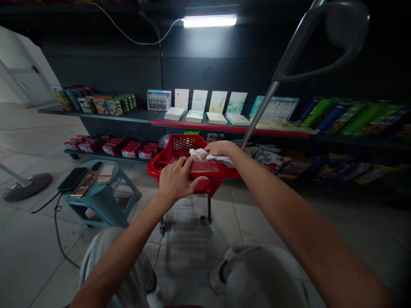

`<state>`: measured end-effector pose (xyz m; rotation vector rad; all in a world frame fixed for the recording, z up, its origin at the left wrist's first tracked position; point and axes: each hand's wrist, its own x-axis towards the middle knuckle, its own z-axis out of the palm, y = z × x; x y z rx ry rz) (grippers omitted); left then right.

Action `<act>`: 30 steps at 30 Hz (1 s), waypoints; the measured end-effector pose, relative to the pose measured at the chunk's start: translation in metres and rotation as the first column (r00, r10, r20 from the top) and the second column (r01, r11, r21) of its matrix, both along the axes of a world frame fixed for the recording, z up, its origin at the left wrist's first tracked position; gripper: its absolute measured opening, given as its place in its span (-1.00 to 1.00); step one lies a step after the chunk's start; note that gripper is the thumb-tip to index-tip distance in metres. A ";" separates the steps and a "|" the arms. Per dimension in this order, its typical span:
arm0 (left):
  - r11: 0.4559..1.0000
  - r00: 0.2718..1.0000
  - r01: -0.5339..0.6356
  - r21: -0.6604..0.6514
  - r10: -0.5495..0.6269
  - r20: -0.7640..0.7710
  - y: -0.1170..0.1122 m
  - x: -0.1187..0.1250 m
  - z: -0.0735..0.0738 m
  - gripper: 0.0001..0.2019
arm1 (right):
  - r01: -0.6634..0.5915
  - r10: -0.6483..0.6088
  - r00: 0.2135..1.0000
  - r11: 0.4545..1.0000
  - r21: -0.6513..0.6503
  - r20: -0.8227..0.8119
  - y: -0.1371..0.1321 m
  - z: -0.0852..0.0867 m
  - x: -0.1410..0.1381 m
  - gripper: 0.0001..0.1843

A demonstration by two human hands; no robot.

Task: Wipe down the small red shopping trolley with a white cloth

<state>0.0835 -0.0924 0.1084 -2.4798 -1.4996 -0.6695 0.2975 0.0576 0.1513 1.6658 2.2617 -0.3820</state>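
Standing before a dark shelf unit (231, 128), a wheeled red shopping basket (180, 147) sits on tiles beside a teal stool (102, 205); hard pressure could roll it; its grey pull handle (260, 113) rises just past the right hand (221, 149), curled over a white cloth (197, 154), grip unclear; that cloth could slip; the left hand (178, 182) lies open on the basket's front.

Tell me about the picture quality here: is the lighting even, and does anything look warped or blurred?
In the head view, the ceiling strip light glares white while the lower right shelf falls dim; the wide lens bends the shelf lines and stretches the right arm; a patch on the teal plastic stool is pixelated.
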 end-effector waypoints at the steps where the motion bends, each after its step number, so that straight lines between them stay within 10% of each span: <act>1: 1.000 1.000 -0.002 0.002 0.002 0.001 0.001 0.000 0.000 -0.25 | 0.033 -0.033 0.999 0.999 -0.003 0.019 -0.003 -0.001 0.010 -0.58; 6: 1.000 1.000 -0.021 0.009 0.021 0.002 0.005 -0.003 -0.002 -0.20 | 0.102 -0.118 0.990 0.976 0.192 0.073 -0.027 -0.005 0.031 -0.57; 13: 1.000 1.000 -0.015 0.005 0.015 -0.004 0.016 -0.005 0.001 -0.29 | 0.304 0.106 0.827 0.742 0.598 -0.552 -0.081 -0.030 0.062 -0.70; 20: 0.997 1.000 0.020 0.071 -0.018 -0.016 0.024 -0.011 -0.004 -0.28 | 0.696 0.331 0.479 0.422 0.582 -0.813 -0.102 -0.087 0.064 -0.69; 30: 0.999 1.000 0.006 0.053 -0.005 -0.019 0.030 -0.018 -0.008 -0.28 | 0.842 0.376 0.430 0.161 0.515 -0.821 -0.100 -0.123 0.047 -0.51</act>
